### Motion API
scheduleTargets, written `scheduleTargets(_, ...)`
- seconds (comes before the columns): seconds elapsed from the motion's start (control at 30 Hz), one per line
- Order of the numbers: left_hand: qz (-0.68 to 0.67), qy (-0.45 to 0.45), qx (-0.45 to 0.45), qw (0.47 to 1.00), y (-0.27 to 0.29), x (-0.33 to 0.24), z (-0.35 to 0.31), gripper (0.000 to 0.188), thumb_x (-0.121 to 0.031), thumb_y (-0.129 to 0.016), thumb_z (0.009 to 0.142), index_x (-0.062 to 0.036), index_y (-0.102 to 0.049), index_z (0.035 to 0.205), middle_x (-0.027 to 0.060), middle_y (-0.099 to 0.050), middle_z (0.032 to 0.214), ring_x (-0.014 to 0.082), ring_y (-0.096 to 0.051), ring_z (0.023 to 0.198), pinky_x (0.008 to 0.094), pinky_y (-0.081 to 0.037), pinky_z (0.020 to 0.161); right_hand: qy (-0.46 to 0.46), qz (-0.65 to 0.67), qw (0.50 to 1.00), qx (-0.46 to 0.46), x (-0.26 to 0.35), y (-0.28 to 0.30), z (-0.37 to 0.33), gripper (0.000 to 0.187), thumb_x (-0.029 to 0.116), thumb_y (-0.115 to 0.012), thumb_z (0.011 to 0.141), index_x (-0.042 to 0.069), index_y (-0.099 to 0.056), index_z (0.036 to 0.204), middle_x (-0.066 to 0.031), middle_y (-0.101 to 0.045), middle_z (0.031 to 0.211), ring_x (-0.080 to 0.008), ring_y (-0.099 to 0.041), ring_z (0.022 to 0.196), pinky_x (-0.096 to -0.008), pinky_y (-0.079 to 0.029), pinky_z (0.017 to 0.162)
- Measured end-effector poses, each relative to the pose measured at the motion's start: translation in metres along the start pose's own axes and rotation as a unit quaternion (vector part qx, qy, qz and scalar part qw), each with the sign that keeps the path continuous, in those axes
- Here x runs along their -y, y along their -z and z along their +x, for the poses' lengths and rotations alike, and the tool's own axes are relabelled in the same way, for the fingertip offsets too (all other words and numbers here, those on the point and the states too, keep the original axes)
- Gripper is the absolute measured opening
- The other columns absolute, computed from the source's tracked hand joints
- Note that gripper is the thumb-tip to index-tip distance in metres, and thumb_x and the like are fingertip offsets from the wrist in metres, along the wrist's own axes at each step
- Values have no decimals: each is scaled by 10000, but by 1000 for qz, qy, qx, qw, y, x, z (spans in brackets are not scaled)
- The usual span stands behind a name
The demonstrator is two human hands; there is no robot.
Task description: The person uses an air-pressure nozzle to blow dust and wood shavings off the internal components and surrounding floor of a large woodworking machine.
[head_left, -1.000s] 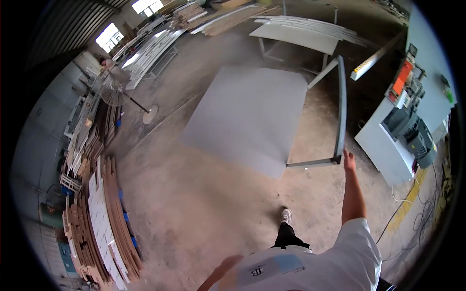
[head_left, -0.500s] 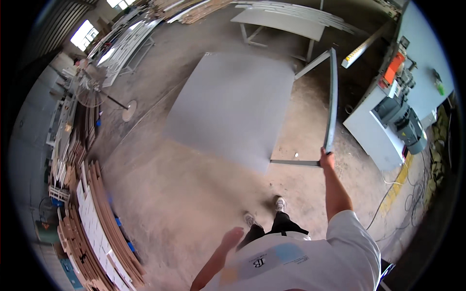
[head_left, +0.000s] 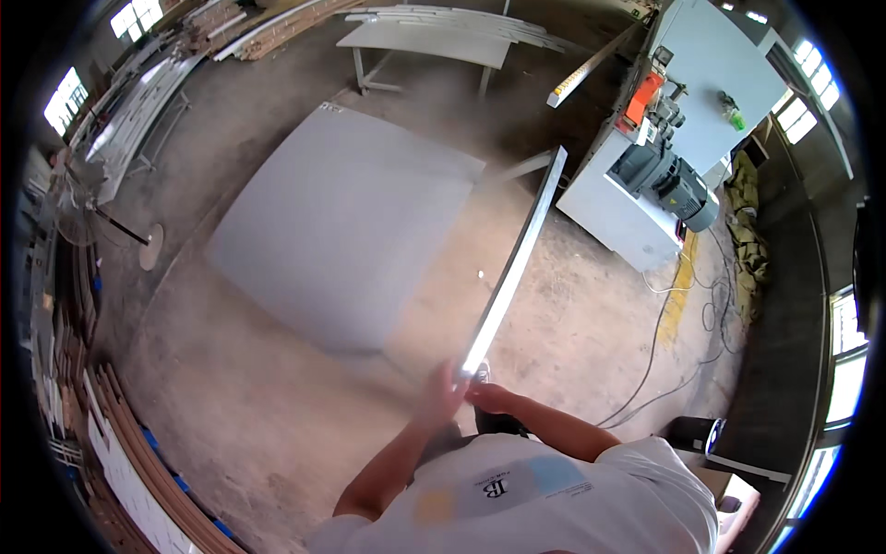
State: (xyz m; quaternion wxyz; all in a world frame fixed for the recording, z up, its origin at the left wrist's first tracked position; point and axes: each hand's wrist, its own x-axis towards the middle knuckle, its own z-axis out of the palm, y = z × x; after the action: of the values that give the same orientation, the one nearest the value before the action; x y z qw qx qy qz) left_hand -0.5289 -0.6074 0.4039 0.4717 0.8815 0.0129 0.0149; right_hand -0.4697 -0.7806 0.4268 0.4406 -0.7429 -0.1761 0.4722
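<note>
A large grey board (head_left: 346,217) lies ahead of me, with a metal leg frame along its right side. The frame's long metal bar (head_left: 519,263) slants from the far right down toward my body. At the bar's near end, my right hand (head_left: 489,398) is closed on it. On the left of that same end is my left hand (head_left: 445,392), touching or very close to the bar. Motion smears its fingers, so its grip is unclear. A short arm of the frame (head_left: 526,167) joins the bar's far end toward the board; the near arm is blurred.
A grey machine with a motor (head_left: 678,189) stands at the right, cables (head_left: 660,332) on the floor beside it. A white table (head_left: 425,44) holding long strips is at the back. Stacked boards (head_left: 138,452) line the left, near a standing fan (head_left: 120,224).
The bar's near end has come closer to my body, and the board has shifted with the frame. My left hand has risen to the bar beside my right. The view has turned right.
</note>
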Motion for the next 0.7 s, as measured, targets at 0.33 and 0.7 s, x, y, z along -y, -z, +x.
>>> scheduleTargets(0.33, 294, 59, -23, 954, 49, -13, -112, 558, -428, -725, 809, -95, -592, 1237, 117, -667, 1007, 325, -658, 893, 494, -505, 750, 52, -369, 887, -273, -28, 67, -42, 554, 404, -776, 777, 137, -653, 1247, -122, -667, 1225, -331, -590, 1168, -446, -474, 1013)
scheduleTargets(0.7, 396, 434, 129, 799, 85, 71, -246, 221, -256, -462, 975, -228, -678, 1004, 34, -744, 989, 293, -724, 928, 502, -507, 742, -40, -606, 791, -71, -97, 182, -56, 622, 450, -848, 568, 219, -685, 1121, -61, -651, 1169, -269, -541, 1233, -527, -310, 1145)
